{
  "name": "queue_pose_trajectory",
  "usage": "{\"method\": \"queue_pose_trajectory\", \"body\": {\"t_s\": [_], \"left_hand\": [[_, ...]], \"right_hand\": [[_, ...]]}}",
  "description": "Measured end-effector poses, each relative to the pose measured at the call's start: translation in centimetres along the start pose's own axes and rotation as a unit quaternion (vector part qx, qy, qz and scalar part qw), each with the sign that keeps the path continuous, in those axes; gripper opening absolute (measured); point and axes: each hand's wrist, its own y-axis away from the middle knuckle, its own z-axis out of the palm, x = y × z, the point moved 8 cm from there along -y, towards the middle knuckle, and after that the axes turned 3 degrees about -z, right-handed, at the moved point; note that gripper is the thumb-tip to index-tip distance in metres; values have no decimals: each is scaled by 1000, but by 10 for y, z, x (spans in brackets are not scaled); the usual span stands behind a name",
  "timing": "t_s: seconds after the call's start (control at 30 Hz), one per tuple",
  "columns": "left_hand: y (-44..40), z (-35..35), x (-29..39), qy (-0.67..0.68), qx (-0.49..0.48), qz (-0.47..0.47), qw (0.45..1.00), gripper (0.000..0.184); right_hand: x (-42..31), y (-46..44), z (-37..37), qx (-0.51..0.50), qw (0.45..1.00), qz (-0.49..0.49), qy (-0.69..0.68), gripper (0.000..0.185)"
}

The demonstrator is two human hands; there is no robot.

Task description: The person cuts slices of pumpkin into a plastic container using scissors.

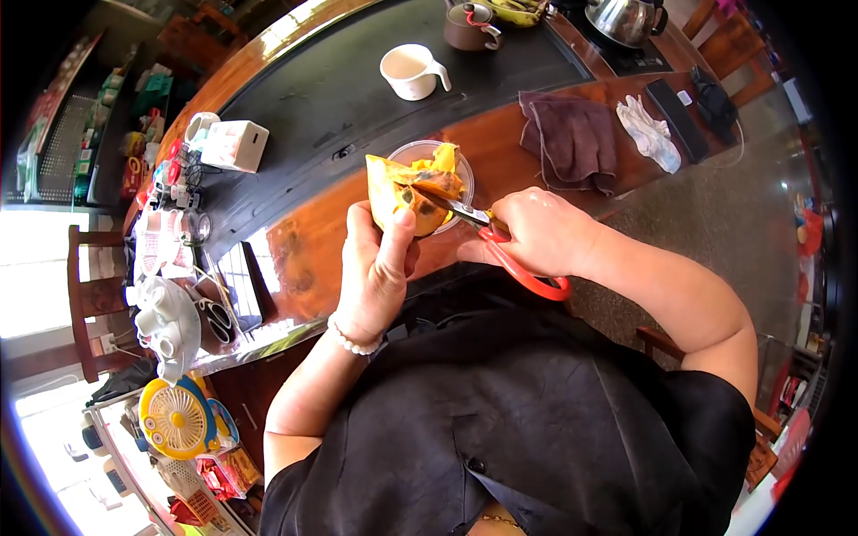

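My left hand (pixel 371 268) is closed around a wedge of yellow-orange pumpkin (pixel 382 183), its rind mottled with dark spots. Red-handled scissors (pixel 529 274) are gripped in my right hand (pixel 547 230), with their blades pointing left into the pumpkin. The blade tips are hidden by the flesh, so how deep they reach cannot be told. Below the pumpkin, a clear round plastic container (pixel 469 181) rests near the table's front edge. Yellow pieces show at the container's far side, though I cannot tell whether they lie in it or belong to the wedge.
A white mug (pixel 410 73), a brown lidded pot (pixel 468 32) and bananas (pixel 516 11) are farther back. Toward the right lie a brown towel (pixel 569 138), a white cloth (pixel 647 134) and a metal kettle (pixel 624 20). At left stand a white box (pixel 235 146) and a power strip (pixel 168 322).
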Motion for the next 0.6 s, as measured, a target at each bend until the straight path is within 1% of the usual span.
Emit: {"method": "queue_pose_trajectory", "body": {"t_s": [0.03, 0.07, 0.13, 0.17, 0.23, 0.27, 0.37, 0.43, 0.53, 0.6], "left_hand": [[2, -2, -3, -32, 3, -2, 999, 34], [4, 1, -5, -33, 2, -3, 999, 34], [8, 9, -2, -51, 4, 40, 998, 35], [8, 7, -2, -51, 5, 40, 998, 35], [7, 6, -9, -18, -11, -7, 1000, 35], [6, 5, -12, -2, -20, -31, 999, 35], [3, -2, -15, 2, -39, -41, 998, 35], [-1, -3, -12, 21, -56, -52, 997, 36], [-4, -5, -16, 43, -71, -71, 994, 36], [-3, -4, -18, 50, -74, -81, 993, 37]], "right_hand": [[2, 1, 3, -10, 1000, 13, -3, 58], [2, 3, 6, -11, 1000, 14, -4, 58], [2, 3, 10, 32, 999, 13, -16, 61], [6, 1, 12, 31, 999, 13, -16, 61], [10, -4, 15, 23, 999, -20, 20, 66], [11, -4, 15, 23, 999, -21, 20, 66], [8, -4, 14, 15, 999, -29, 34, 69], [6, -1, 14, -43, 999, 13, 31, 70], [9, -2, 16, -32, 999, 17, 37, 67], [7, 0, 13, -38, 999, 26, 27, 68]]}}
